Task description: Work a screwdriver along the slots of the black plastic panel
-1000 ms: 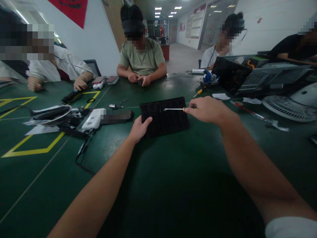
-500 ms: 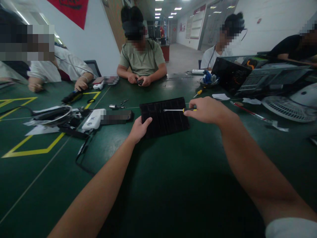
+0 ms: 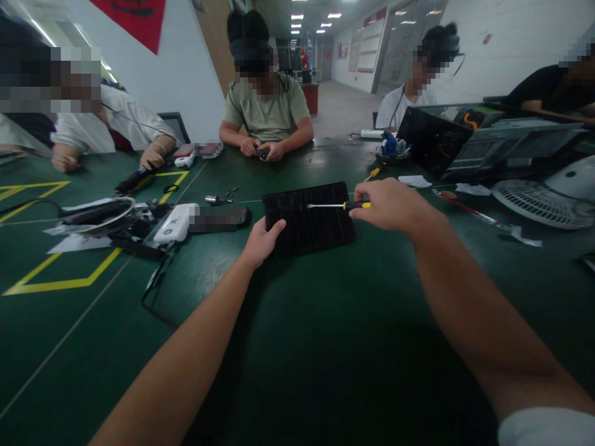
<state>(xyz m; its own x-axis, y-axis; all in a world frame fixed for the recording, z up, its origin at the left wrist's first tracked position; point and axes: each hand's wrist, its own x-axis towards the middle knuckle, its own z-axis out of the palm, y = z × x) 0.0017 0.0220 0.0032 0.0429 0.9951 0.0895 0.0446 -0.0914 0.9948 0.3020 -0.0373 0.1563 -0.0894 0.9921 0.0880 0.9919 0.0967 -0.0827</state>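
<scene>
A flat black ribbed panel lies on the green table in front of me. My left hand grips its near left corner, thumb on top. My right hand is closed on a small screwdriver with a yellow and black handle. The thin metal shaft points left, its tip resting on the middle of the panel's top face.
Left of the panel lie a dark phone, a white device, cables and small screws. A second screwdriver, opened laptops and a white fan sit to the right. Other people sit around the table's far side.
My right hand has shifted slightly right and up along the screwdriver, baring more of the handle. Panel and left hand stay put.
</scene>
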